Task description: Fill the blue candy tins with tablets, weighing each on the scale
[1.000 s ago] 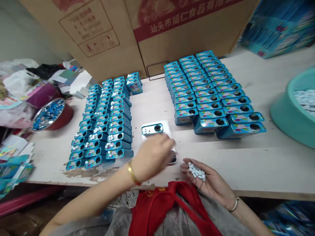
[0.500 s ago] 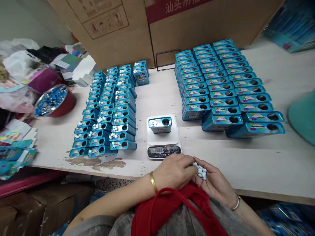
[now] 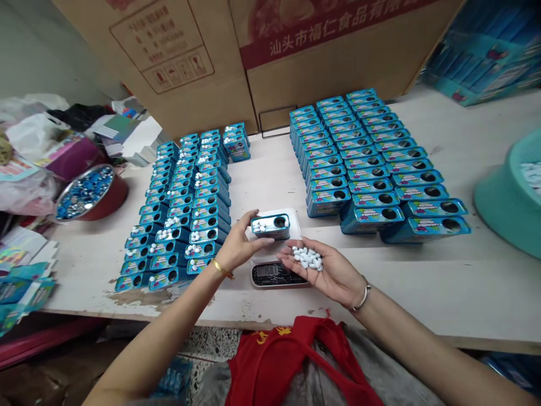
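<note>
A blue tin (image 3: 270,226) with a round opening stands on the white kitchen scale (image 3: 276,273), several white candies on its lid. My left hand (image 3: 239,243) is at the tin's left end, its thumb along the near side and fingers behind. The tin looks to be still on the scale plate. Palm up just right of the scale's plate, my right hand (image 3: 333,276) cups a small heap of white oval candies (image 3: 307,257). Its fingertips lie over the scale's right part, near its dark display panel.
Rows of tins with candies on their lids (image 3: 186,214) stand left; further rows of tins (image 3: 359,163) stand right. A teal tub (image 3: 511,197) holds white candies at the far right. A red bowl (image 3: 105,197) has blue wrapped pieces. Large cartons (image 3: 296,84) line the back.
My hands have separated. The left has moved forward and left to the tin on the scale; the right has moved forward, opening flatter beneath the candies. The camera view has shifted slightly.
</note>
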A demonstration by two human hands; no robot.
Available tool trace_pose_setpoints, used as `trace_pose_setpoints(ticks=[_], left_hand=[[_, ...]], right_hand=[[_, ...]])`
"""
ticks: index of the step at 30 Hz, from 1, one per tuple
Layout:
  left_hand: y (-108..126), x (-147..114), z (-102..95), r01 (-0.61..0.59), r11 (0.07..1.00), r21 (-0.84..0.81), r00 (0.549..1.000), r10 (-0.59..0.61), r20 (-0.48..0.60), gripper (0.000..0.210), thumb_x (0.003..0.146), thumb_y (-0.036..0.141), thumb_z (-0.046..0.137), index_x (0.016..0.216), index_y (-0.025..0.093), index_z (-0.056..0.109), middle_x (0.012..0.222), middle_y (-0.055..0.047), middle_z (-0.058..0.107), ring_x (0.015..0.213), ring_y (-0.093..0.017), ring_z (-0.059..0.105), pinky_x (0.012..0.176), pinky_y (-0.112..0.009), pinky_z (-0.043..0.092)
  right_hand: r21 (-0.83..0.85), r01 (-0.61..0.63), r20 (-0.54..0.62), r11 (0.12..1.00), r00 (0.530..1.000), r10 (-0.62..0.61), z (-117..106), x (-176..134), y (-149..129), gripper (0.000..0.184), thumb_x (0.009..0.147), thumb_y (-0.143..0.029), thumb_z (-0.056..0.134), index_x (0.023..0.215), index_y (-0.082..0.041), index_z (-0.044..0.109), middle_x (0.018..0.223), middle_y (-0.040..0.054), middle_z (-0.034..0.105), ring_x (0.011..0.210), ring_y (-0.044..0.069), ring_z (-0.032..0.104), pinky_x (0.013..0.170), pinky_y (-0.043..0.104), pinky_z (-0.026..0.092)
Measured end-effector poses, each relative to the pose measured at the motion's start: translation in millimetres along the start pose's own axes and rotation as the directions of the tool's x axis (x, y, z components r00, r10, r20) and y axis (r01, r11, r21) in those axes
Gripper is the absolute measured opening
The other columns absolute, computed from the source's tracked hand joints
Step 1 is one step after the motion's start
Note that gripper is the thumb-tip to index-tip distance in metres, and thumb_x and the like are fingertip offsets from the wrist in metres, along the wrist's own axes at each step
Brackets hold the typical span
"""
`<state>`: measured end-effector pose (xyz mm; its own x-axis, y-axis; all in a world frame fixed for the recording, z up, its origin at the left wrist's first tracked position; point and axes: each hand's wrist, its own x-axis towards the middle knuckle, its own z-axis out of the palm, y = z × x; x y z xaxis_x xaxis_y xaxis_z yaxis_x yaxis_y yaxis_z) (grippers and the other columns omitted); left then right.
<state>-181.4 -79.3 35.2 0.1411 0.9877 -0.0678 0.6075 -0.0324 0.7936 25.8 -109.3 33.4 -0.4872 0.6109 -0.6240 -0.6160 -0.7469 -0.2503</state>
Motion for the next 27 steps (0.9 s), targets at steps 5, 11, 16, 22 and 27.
trace_pose_setpoints(ticks=[5, 11, 16, 22, 27], left_hand=[[0, 5, 10.6, -0.024, 0.981, -0.193, 0.997, 0.037, 0.061, 0.043, 0.073, 0.030, 0.070, 0.111, 0.020, 0.055, 0.103, -0.004, 0.065, 0.094, -0.019, 0.060, 0.086, -0.034, 0.046], [30, 6, 7.3, -0.357, 0.815, 0.457, 0.931, 0.348, 0.106, 0.039, 0.077, 0.025, 0.064, 0.116, 0.025, 0.056, 0.101, -0.004, 0.061, 0.093, -0.021, 0.052, 0.078, -0.035, 0.036], [53, 4, 13.2, -0.524, 0.379, 0.763, 0.783, 0.566, 0.257, 0.035, 0.083, 0.027, 0.057, 0.118, 0.029, 0.056, 0.100, -0.005, 0.061, 0.086, -0.021, 0.048, 0.071, -0.035, 0.029], [52, 0, 18.9, -0.531, 0.178, 0.828, 0.583, 0.786, 0.205, 0.030, 0.086, 0.021, 0.056, 0.113, 0.033, 0.060, 0.096, -0.002, 0.063, 0.085, -0.017, 0.049, 0.078, -0.035, 0.028], [42, -1, 17.2, -0.509, 0.195, 0.838, 0.553, 0.821, 0.145, 0.031, 0.084, 0.020, 0.060, 0.111, 0.034, 0.061, 0.093, -0.001, 0.063, 0.086, -0.016, 0.050, 0.078, -0.034, 0.027]], right_hand=[[0.005, -0.058, -0.017, 0.998, 0.998, 0.058, 1, 14, -8, 0.028, 0.091, -0.021, 0.039, 0.091, -0.003, 0.060, 0.078, 0.0186, 0.071, 0.081, 0.022, 0.070, 0.078, 0.031, 0.056], [0.113, -0.066, 0.021, 0.991, 0.998, 0.064, 6, 22, -18, 0.026, 0.090, -0.020, 0.039, 0.094, -0.005, 0.060, 0.074, 0.0132, 0.071, 0.072, 0.020, 0.070, 0.071, 0.035, 0.058], [0.218, -0.007, 0.028, 0.976, 1.000, 0.001, 7, 29, -23, 0.025, 0.088, -0.012, 0.037, 0.092, -0.007, 0.061, 0.068, 0.0075, 0.070, 0.063, 0.016, 0.067, 0.070, 0.033, 0.058], [0.287, 0.009, -0.013, 0.958, 1.000, -0.006, 5, 31, -25, 0.026, 0.087, -0.010, 0.036, 0.089, -0.009, 0.061, 0.060, 0.0046, 0.067, 0.057, 0.015, 0.064, 0.070, 0.033, 0.058], [0.300, 0.010, -0.020, 0.954, 1.000, -0.005, 3, 29, -25, 0.022, 0.083, -0.009, 0.039, 0.083, -0.007, 0.061, 0.057, 0.0052, 0.066, 0.054, 0.014, 0.063, 0.070, 0.032, 0.058]])
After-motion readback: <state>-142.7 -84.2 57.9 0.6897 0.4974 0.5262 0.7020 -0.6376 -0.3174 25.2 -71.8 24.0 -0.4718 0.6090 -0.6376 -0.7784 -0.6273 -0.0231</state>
